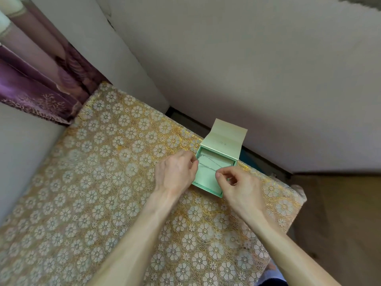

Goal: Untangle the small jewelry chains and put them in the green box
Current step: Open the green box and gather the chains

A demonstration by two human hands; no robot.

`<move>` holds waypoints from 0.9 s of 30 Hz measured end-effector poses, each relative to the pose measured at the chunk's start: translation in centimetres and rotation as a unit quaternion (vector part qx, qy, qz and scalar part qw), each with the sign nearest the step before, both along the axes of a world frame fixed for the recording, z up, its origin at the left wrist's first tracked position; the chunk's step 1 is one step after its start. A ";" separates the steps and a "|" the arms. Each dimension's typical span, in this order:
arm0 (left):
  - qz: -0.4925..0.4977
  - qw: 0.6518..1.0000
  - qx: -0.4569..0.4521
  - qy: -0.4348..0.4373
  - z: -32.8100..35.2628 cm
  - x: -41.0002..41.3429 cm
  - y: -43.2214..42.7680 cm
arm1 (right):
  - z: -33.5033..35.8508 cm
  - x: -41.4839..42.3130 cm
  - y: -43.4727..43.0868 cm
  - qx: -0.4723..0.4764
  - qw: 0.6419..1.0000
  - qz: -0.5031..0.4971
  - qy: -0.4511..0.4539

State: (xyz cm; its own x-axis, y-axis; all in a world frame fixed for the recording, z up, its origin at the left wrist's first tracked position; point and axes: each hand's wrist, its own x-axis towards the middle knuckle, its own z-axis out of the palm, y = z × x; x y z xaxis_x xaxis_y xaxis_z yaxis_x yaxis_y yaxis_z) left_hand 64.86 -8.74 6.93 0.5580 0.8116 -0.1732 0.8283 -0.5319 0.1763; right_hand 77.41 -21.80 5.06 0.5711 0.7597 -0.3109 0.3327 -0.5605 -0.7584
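Note:
The green box (pixel 206 187) stands open near the table's far right edge, its pale lid (pixel 224 139) tipped back towards the wall. A thin silver chain (pixel 208 167) stretches across the box's light interior. My left hand (pixel 175 172) pinches one end of it at the box's left rim. My right hand (pixel 237 185) pinches the other end over the box's near right side. More fine chain (pixel 212 158) lies in the far part of the box; how many chains there are is too small to tell.
The table (pixel 103 182) wears a gold cloth with white flowers. A white wall (pixel 247 79) runs close behind the box, with a dark gap below it. Purple curtains (pixel 37 83) hang at the far left. Wooden floor (pixel 340 213) lies past the right edge.

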 end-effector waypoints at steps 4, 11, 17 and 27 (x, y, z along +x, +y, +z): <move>-0.066 0.998 0.005 0.009 -0.9 -0.1 -0.2 | -2.3 -0.6 0.0 -0.019 0.988 0.060 -0.138; -0.076 0.996 0.009 0.048 -3.3 -0.2 -0.8 | -3.4 -1.3 -0.1 -0.040 0.967 0.043 -0.249; -0.085 0.996 0.024 0.016 -3.6 -0.4 -1.1 | -3.6 -1.3 -0.4 -0.061 0.974 0.027 -0.217; -0.113 0.993 -0.005 0.013 -4.0 -0.8 -0.7 | -3.7 -1.5 -0.5 -0.056 0.977 0.027 -0.203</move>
